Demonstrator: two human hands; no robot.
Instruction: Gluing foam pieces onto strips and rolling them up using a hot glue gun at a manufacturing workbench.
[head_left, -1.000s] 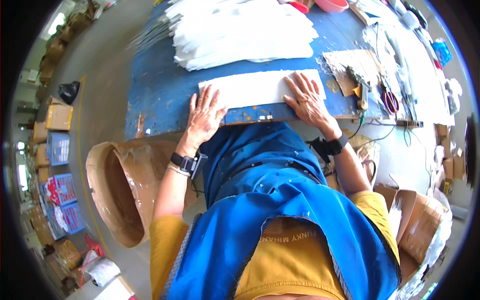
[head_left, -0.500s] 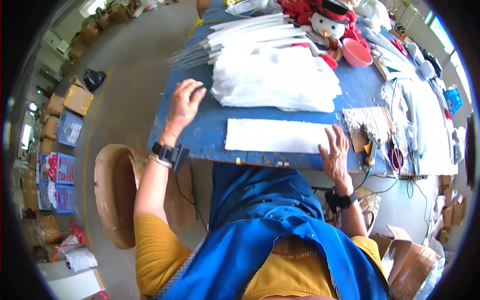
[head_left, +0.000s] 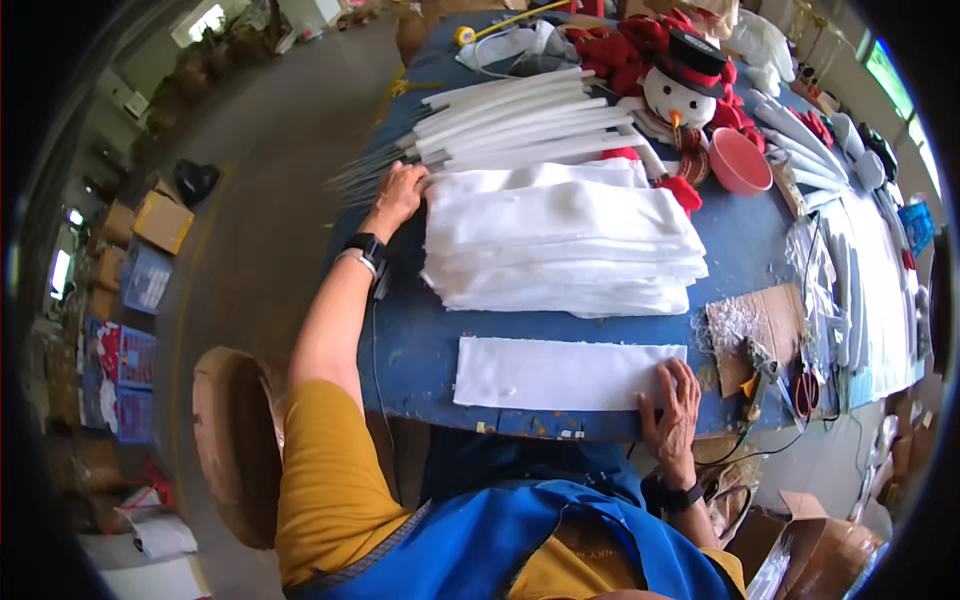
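The white strip (head_left: 565, 373) is laid flat near the blue table's (head_left: 420, 345) front edge, pinned at its right end by the right hand (head_left: 675, 415), fingers spread. The left hand (head_left: 397, 193), fingers curled, is set against the white stack's (head_left: 560, 245) far-left corner.

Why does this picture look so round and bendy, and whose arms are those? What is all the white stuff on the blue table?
The picture comes from a small camera worn on a person's head, looking down. Its wide lens bends straight edges, so everything looks round. The arms belong to that person.

The left hand reaches out to the far side of the blue table, touching the edge of a tall stack of white fabric sheets, close to a bundle of white tubes. The right hand rests flat on the end of a single white fabric strip lying near the table's front edge. Neither hand is lifting anything.

Farther back sits a snowman toy with a black hat, and a pink bowl. A piece of cardboard lies to the right.
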